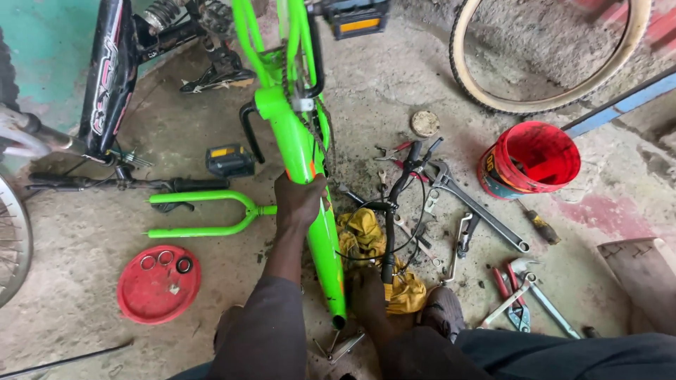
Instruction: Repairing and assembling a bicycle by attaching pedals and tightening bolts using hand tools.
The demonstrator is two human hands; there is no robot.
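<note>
A bright green bicycle frame (292, 119) lies across the concrete floor, running from the top of the view down toward me. My left hand (299, 200) is wrapped around one of its tubes near the middle. My right hand (370, 295) rests low beside the frame's near end, on a yellow rag (362, 232) and at the foot of a black handlebar (394, 204) with cables; whether it grips anything I cannot tell. A green fork (204, 211) lies detached to the left.
A red lid (134, 299) holding small rings sits at lower left. Wrenches (479, 207), pliers (510, 295) and a screwdriver (539, 225) are scattered right. A red bucket (531, 158), a tyre (549, 98), a black bicycle (105, 77) and a pedal (229, 160) surround the spot.
</note>
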